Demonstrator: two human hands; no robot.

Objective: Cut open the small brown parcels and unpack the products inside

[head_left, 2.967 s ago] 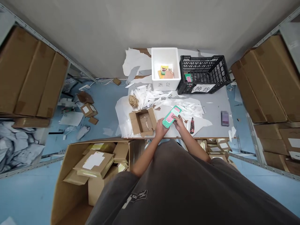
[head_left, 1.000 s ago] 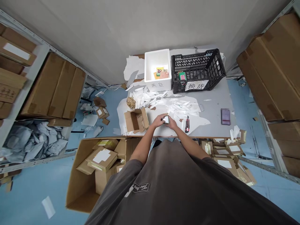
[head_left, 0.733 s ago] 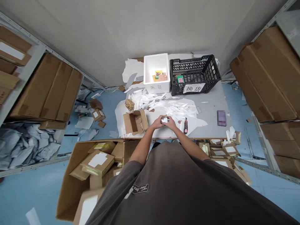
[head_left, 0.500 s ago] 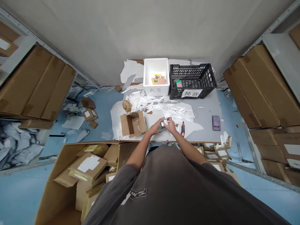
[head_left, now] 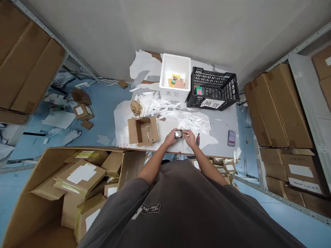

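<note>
Over the near part of the table, my left hand (head_left: pixel 170 138) is closed around the side of a small box with a shiny round silver top or insert (head_left: pixel 178 134); its exact kind is unclear. My right hand (head_left: pixel 190 137) pinches a brown flap at the box's right side. Just right of that hand lies a red and black utility knife (head_left: pixel 198 139). An opened cardboard box (head_left: pixel 132 131) stands to the left of my left hand. Beyond both hands, white paper strips (head_left: pixel 193 123) lie in a loose heap.
A white foam bin (head_left: pixel 163 90) and a black plastic crate (head_left: pixel 190 100) stand at the table's back, both with small items inside. A phone-like device (head_left: pixel 231 138) lies at right. Below left, a large carton (head_left: pixel 28 193) holds parcels. Shelves with cartons (head_left: pixel 287 103) flank both sides.
The round silver face now shows plainly, facing up between my hands. My right hand has shifted from over it to the flap at its right. The view has turned slightly.
</note>
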